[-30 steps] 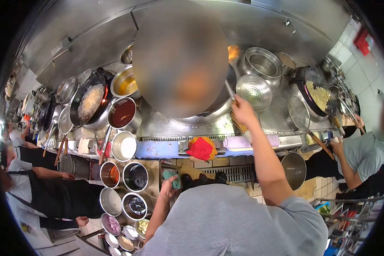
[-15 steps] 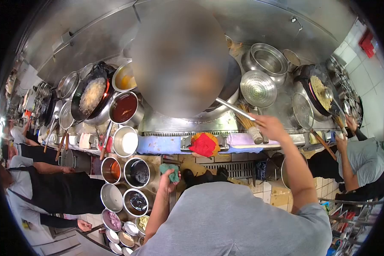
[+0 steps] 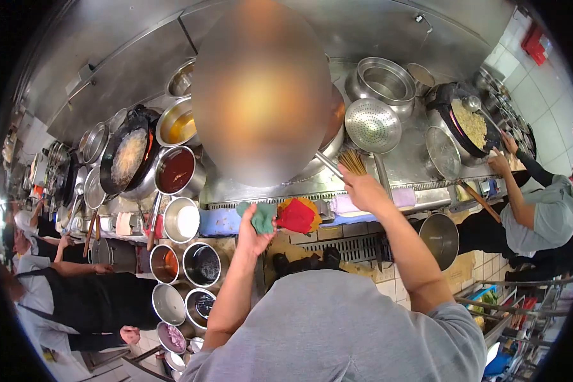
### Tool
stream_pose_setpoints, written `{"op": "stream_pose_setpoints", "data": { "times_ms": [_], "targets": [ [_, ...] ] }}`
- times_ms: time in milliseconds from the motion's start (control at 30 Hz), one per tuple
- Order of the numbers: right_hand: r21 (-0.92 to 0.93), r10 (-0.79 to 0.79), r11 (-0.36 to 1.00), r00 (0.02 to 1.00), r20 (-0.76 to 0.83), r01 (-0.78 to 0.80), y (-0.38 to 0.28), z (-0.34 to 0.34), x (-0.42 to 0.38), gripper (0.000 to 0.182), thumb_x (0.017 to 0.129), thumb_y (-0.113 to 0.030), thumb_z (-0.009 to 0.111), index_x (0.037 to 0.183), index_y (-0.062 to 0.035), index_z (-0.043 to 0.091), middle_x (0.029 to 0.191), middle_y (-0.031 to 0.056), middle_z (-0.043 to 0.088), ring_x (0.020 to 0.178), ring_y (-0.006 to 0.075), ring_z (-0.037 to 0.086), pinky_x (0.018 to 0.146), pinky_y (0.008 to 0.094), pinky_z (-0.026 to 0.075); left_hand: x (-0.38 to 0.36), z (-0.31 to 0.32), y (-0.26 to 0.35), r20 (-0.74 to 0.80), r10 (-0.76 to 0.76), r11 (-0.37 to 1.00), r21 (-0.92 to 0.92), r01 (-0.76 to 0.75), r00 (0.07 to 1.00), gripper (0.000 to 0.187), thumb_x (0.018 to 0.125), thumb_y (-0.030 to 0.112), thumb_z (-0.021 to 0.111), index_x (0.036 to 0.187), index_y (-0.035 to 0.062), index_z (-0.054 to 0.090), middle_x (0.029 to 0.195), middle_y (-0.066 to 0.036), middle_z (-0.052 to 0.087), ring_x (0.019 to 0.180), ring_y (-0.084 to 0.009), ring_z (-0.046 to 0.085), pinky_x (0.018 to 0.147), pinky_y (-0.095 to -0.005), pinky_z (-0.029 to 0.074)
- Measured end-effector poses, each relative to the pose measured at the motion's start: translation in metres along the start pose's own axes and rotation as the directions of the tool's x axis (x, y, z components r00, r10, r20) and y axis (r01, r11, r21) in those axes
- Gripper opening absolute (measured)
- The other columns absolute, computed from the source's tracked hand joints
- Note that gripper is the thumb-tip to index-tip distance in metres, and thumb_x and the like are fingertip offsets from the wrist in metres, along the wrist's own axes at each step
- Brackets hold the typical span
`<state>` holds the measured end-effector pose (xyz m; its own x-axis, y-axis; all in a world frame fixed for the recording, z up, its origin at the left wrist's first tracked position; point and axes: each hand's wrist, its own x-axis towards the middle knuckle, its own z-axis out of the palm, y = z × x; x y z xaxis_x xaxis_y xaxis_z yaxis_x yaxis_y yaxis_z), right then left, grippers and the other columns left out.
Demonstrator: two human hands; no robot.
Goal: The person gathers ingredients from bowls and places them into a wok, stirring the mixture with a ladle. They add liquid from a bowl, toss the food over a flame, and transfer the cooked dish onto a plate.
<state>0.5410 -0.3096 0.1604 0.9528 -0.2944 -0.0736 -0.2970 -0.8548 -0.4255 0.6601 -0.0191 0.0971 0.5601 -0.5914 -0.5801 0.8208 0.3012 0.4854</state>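
Green cloth [image 3: 265, 218], held in the left hand [image 3: 254, 237], has come up to the front edge of the worktop [image 3: 409, 167], beside a red cloth [image 3: 295, 214]; the right hand [image 3: 364, 190] still grips a metal handle [image 3: 327, 163], so both are occupied.

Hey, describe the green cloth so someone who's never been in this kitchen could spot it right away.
Find the long steel stove, then look along its front edge. There, the person's left hand holds the green cloth, between a blue cloth and a red one. It's the only green one of those three.
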Motion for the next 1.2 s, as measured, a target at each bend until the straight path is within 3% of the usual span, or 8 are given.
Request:
{"op": "stream_pose_setpoints", "data": {
  "times_ms": [167, 300, 367, 533, 733, 900, 1067, 1200],
  "targets": [
    [-0.027, -0.051, 0.998, 0.998, 0.031, 0.052, 0.021, -0.059, -0.014, 0.050, 0.083, -0.014, 0.052, 0.132, -0.0127, 0.043, 0.085, 0.0229, 0.062, 0.081, 0.0384, 0.060, 0.075, 0.0480, 0.046, 0.035, 0.047, 0.030, 0.015, -0.044, 0.999, 0.014, 0.044, 0.999, 0.055, 0.084, 0.062, 0.042, 0.101, 0.0099, 0.051, 0.085, -0.009, 0.056, 0.074, -0.0217, 0.056, 0.065, -0.0379, 0.051],
    [-0.075, 0.214, 0.972, 0.972, -0.094, -0.222, -0.021, -0.030, 0.034, 0.049, 0.083, -0.014, 0.049, 0.131, -0.0122, 0.044, 0.090, 0.0211, 0.063, 0.084, 0.0357, 0.061, 0.074, 0.0459, 0.048, 0.095, 0.081, 0.036, -0.018, -0.073, 0.994, 0.080, 0.074, 0.997, 0.060, 0.085, 0.066, 0.035, 0.100, 0.0103, 0.050, 0.089, -0.009, 0.054, 0.080, -0.0240, 0.055, 0.069, -0.0422, 0.051],
    [-0.076, 0.187, 0.978, 0.978, -0.089, -0.194, -0.020, 0.015, 0.047, 0.050, 0.083, -0.013, 0.049, 0.132, -0.0144, 0.043, 0.088, 0.0196, 0.063, 0.082, 0.0351, 0.062, 0.072, 0.0462, 0.048, 0.106, 0.086, 0.034, -0.035, -0.088, 0.993, 0.078, 0.090, 0.996, 0.061, 0.085, 0.067, 0.033, 0.098, 0.0104, 0.050, 0.090, -0.009, 0.054, 0.080, -0.0246, 0.054, 0.070, -0.0432, 0.051],
    [-0.100, 0.160, 0.983, 0.985, 0.056, -0.154, -0.025, 0.001, -0.008, 0.053, 0.084, -0.013, 0.050, 0.135, -0.0172, 0.038, 0.088, 0.0185, 0.063, 0.080, 0.0355, 0.061, 0.072, 0.0465, 0.047, 0.124, 0.090, 0.037, -0.013, -0.178, 0.983, -0.050, 0.177, 0.984, 0.029, 0.084, 0.038, 0.057, 0.088, 0.0105, 0.049, 0.089, -0.010, 0.050, 0.077, -0.0255, 0.053, 0.071, -0.0426, 0.052],
    [0.073, 0.080, 0.994, 0.996, -0.037, -0.077, -0.034, -0.021, -0.075, 0.058, 0.082, -0.009, 0.053, 0.136, -0.0137, 0.035, 0.090, 0.0200, 0.062, 0.079, 0.0384, 0.060, 0.071, 0.0457, 0.047, 0.190, 0.073, 0.023, -0.076, -0.139, 0.984, -0.121, 0.129, 0.987, 0.007, 0.081, 0.013, 0.052, 0.085, 0.0082, 0.049, 0.087, -0.009, 0.051, 0.077, -0.0248, 0.052, 0.073, -0.0425, 0.052],
    [0.168, 0.023, 0.985, 0.997, 0.068, -0.034, -0.049, -0.138, -0.133, 0.057, 0.074, 0.001, 0.060, 0.129, -0.0126, 0.048, 0.075, 0.0113, 0.058, 0.060, 0.0218, 0.054, 0.061, 0.0294, 0.044, 0.090, 0.101, 0.015, -0.058, -0.096, 0.990, -0.106, 0.089, 0.994, 0.013, 0.086, 0.018, 0.052, 0.094, 0.0081, 0.050, 0.090, -0.007, 0.055, 0.082, -0.0211, 0.054, 0.072, -0.0394, 0.053],
    [0.033, 0.085, 0.995, 0.970, 0.228, -0.095, -0.061, -0.166, -0.110, 0.052, 0.074, -0.001, 0.059, 0.124, -0.0133, 0.052, 0.086, 0.0148, 0.063, 0.075, 0.0332, 0.060, 0.068, 0.0340, 0.047, 0.019, 0.124, 0.021, -0.069, -0.193, 0.979, -0.073, 0.188, 0.979, 0.014, 0.089, 0.026, 0.051, 0.093, 0.0129, 0.052, 0.086, -0.004, 0.056, 0.081, -0.0200, 0.055, 0.070, -0.0390, 0.052],
    [0.036, -0.037, 0.999, 0.998, 0.060, 0.035, -0.037, -0.110, -0.042, 0.045, 0.077, -0.012, 0.057, 0.122, -0.0142, 0.054, 0.092, 0.0183, 0.063, 0.080, 0.0362, 0.060, 0.073, 0.0368, 0.047, 0.080, 0.104, 0.019, -0.019, -0.155, 0.988, -0.007, 0.155, 0.988, 0.016, 0.085, 0.025, 0.056, 0.089, 0.0103, 0.051, 0.080, -0.007, 0.055, 0.078, -0.0225, 0.057, 0.071, -0.0411, 0.052]
  ]
}}
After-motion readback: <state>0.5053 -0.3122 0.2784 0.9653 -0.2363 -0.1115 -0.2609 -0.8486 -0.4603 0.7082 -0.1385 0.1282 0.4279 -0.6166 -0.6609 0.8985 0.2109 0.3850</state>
